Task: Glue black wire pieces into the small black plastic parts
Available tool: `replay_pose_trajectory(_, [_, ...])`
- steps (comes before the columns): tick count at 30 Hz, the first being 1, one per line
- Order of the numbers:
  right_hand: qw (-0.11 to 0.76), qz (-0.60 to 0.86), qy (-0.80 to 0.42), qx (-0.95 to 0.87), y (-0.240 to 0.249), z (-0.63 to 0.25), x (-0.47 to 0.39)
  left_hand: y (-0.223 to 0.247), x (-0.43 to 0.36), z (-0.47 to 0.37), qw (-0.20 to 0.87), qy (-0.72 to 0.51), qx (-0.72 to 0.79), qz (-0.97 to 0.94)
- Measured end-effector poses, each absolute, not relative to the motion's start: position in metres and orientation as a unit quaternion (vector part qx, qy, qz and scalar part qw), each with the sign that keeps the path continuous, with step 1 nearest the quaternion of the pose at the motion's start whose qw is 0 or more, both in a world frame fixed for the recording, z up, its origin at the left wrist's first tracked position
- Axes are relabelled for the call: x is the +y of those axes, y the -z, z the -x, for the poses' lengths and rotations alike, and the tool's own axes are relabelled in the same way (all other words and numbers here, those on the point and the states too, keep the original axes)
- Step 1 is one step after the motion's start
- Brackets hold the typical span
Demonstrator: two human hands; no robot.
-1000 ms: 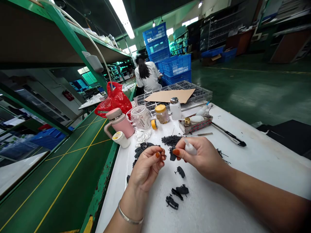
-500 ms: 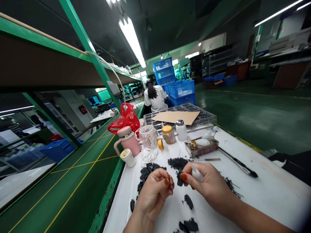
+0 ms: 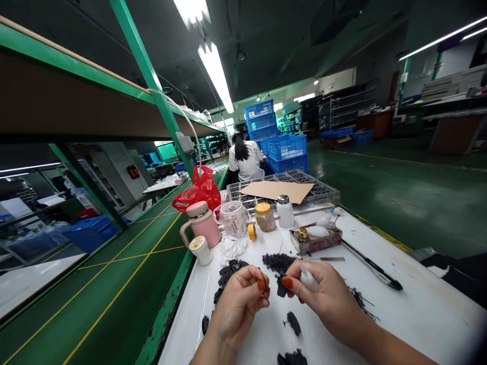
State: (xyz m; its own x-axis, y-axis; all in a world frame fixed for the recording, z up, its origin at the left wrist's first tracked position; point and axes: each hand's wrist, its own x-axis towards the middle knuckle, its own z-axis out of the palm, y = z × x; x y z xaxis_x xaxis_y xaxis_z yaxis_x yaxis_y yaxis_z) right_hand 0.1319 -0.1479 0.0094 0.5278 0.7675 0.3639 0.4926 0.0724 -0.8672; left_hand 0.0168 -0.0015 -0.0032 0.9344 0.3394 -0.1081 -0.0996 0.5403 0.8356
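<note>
My right hand (image 3: 321,289) is closed round a small white squeeze bottle (image 3: 309,279) with a pointed nozzle. Between its thumb and forefinger it also pinches a small black part (image 3: 281,287). My left hand (image 3: 245,291) faces it with thumb and fingertips pinched together; whatever they hold is too small to make out. Tiny black pieces lie in a heap (image 3: 277,261) just beyond the hands. Larger dark curved parts (image 3: 228,274) are piled beside and partly behind my left hand. One loose dark part (image 3: 293,323) lies below the hands, with several more (image 3: 292,358) nearer me.
Across the white table stand a pink mug (image 3: 204,224), a white tub (image 3: 201,250), clear jar (image 3: 233,219), yellow-lidded jar (image 3: 265,217) and white pump bottle (image 3: 285,212). A small box (image 3: 317,241) and black-handled tool (image 3: 375,263) lie right. A person (image 3: 245,159) sits ahead.
The view has shifted slightly, so the background sits a little lower and further right. Both hands keep nearly the same pose, the bottle and black part still in my right hand.
</note>
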Motion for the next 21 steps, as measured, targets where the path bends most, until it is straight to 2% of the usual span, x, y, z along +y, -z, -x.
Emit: replay_pose_trajectory(21, [0.585, 0.632, -0.139, -0.489, -0.012, -0.126, -0.154, 0.018, 0.008, -0.016, 0.902, -0.08, -0.011, -0.423])
